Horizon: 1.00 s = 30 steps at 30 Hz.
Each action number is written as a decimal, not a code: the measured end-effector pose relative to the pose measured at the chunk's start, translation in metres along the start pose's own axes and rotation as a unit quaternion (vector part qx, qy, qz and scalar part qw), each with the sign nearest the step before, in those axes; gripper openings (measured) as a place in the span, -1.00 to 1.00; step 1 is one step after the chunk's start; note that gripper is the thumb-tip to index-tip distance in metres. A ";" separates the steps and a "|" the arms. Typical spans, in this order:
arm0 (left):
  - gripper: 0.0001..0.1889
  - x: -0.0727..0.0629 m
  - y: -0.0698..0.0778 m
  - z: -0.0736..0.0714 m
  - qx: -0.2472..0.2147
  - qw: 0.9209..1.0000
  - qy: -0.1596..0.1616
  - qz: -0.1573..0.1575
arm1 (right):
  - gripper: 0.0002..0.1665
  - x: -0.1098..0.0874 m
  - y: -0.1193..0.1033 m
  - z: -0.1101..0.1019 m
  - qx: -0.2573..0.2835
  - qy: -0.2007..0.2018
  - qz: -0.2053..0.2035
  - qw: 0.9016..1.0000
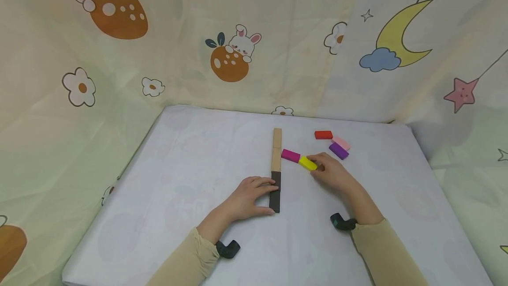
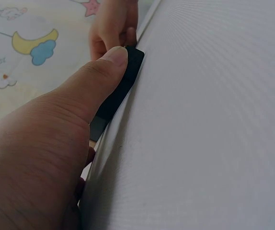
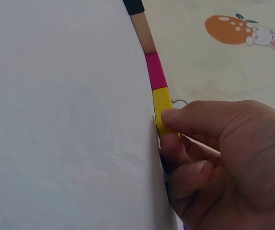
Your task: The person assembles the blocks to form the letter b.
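In the head view, two tan wooden blocks (image 1: 276, 149) and two dark blocks (image 1: 275, 201) lie end to end in a straight column. My left hand (image 1: 250, 197) rests against the dark blocks, fingers extended over them and thumb by the near end. From the column's right side a magenta block (image 1: 291, 156) slants away, its end at the lower tan block. End to end with it lies a yellow block (image 1: 307, 163). My right hand (image 1: 333, 172) pinches that yellow block at its outer end, thumb on one side, as the right wrist view shows.
Right of the column, beyond my right hand, lie a red block (image 1: 323, 135), a pink block (image 1: 342, 142) and a purple block (image 1: 339, 150); the pink and purple ones are close together. The white tabletop (image 1: 166, 158) meets a patterned cloth (image 1: 293, 69) at the back.
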<state>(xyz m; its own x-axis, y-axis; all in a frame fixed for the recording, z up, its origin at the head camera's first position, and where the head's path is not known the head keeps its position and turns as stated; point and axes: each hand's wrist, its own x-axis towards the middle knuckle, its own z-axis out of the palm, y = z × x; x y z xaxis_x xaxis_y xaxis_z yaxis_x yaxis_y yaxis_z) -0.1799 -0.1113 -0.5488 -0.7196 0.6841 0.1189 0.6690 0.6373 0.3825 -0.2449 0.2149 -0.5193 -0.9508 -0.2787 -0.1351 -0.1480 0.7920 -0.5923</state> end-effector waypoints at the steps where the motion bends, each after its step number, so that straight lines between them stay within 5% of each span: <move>1: -0.29 0.000 0.000 0.000 0.000 1.000 0.000 0.000 | -0.39 0.000 0.000 -0.001 0.001 0.001 -0.001 1.000; 14: -0.29 0.000 0.000 0.002 -0.003 1.000 0.001 -0.001 | -0.43 -0.002 0.006 -0.005 0.014 0.015 0.021 1.000; 22: -0.29 0.001 0.001 0.001 -0.003 1.000 -0.001 0.000 | -0.48 -0.019 0.036 -0.025 0.000 0.125 0.099 0.987; 30: -0.30 0.000 -0.001 0.002 0.004 1.000 0.004 0.005 | -0.53 -0.032 0.050 -0.037 -0.031 0.126 0.065 0.989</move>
<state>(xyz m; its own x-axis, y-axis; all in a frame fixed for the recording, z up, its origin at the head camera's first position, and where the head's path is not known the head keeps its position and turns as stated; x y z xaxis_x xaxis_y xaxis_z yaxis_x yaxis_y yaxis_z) -0.1803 -0.1113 -0.5511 -0.7142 0.6879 0.1291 0.6776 0.6333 0.3739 -0.2316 0.2841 -0.5154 -0.9994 -0.0346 -0.0004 -0.0291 0.8458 -0.5327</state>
